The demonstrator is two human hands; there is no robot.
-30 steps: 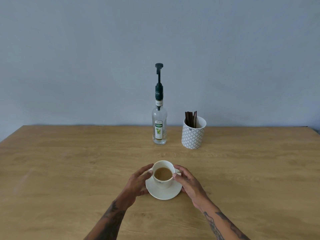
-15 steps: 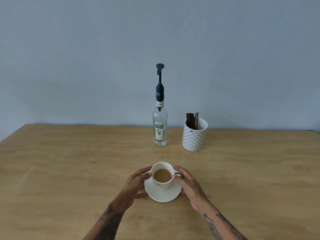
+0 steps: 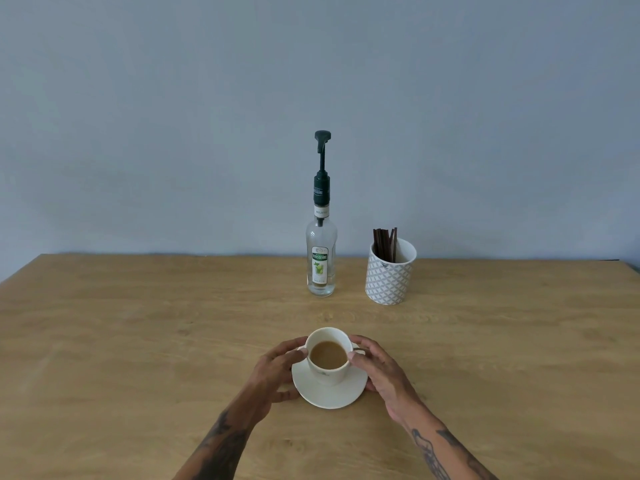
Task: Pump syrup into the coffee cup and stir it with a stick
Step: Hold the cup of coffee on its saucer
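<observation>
Both hands cup the coffee cup (image 3: 328,355) from opposite sides: the left hand (image 3: 277,370) has its fingers curled against the cup's left wall with the lower fingers resting at the saucer (image 3: 329,393) edge, and the right hand (image 3: 379,368) wraps the right side, where the handle sticks out, with its thumb against the rim. Neither hand is closed into a fist; each is half-curled on the cup and saucer, a light steadying hold rather than a tight clamp. That two-sided hold makes sense for a cup that is fairly full of milky coffee and sits loose on a saucer, since sliding or lifting it by one side could slop the drink or let the cup skate. The cup stands upright in the middle of the saucer, on the near part of the wooden table (image 3: 138,341), straight in front of the person. The syrup bottle (image 3: 321,261) stands well apart from it toward the far edge, upright, its tall pump (image 3: 322,140) raised and the spout seeming to point left. Just to the right of the bottle, a patterned white pot (image 3: 390,275) holds a bundle of dark stir sticks (image 3: 384,242) standing on end, easy to pluck one-handed. Judging by the layout, no syrup has gone in yet and the cup probably needs to go under the spout first, kept level on the way.
</observation>
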